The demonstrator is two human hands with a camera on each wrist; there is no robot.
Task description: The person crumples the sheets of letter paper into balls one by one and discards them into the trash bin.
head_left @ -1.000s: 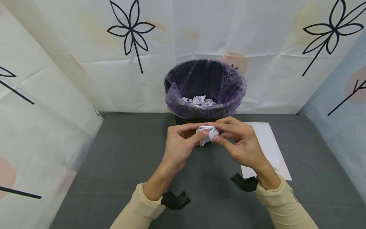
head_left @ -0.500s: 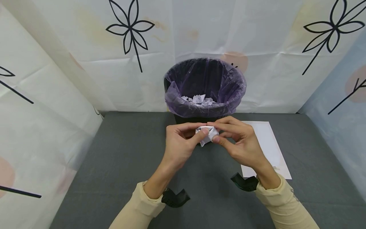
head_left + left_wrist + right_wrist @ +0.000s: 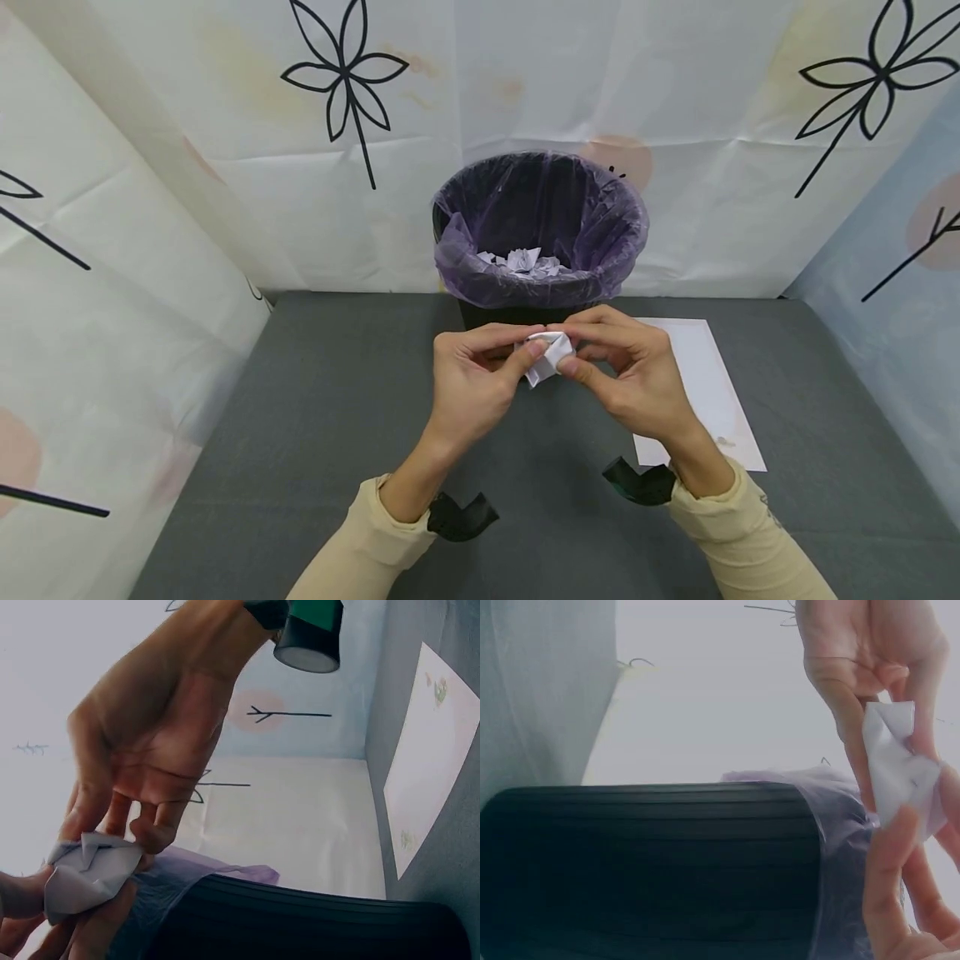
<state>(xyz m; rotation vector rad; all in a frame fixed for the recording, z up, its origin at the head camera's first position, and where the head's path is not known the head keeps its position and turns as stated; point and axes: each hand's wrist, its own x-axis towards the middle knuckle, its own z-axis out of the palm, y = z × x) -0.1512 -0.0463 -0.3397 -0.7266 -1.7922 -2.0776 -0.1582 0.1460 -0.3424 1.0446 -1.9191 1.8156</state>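
A small wad of folded, crumpled white paper is pinched between both hands, just in front of the bin. My left hand grips its left side, thumb on the near face and fingers behind. On the other side my right hand pinches the paper between thumb and fingers. The left wrist view shows the wad with creased, pointed folds. In the right wrist view the paper has a flat flap standing up, and fingertips from both hands touch it. Fingers cover part of the paper in every view.
Behind the hands stands a black bin with a translucent purple liner; crumpled white papers lie inside. A flat white sheet lies on the dark grey table at the right, partly under the right forearm. Patterned white cloth hangs behind.
Both hands keep hold of the paper in nearly the same place. The left thumb and the paper's folds have shifted slightly, and its top looks more closed.
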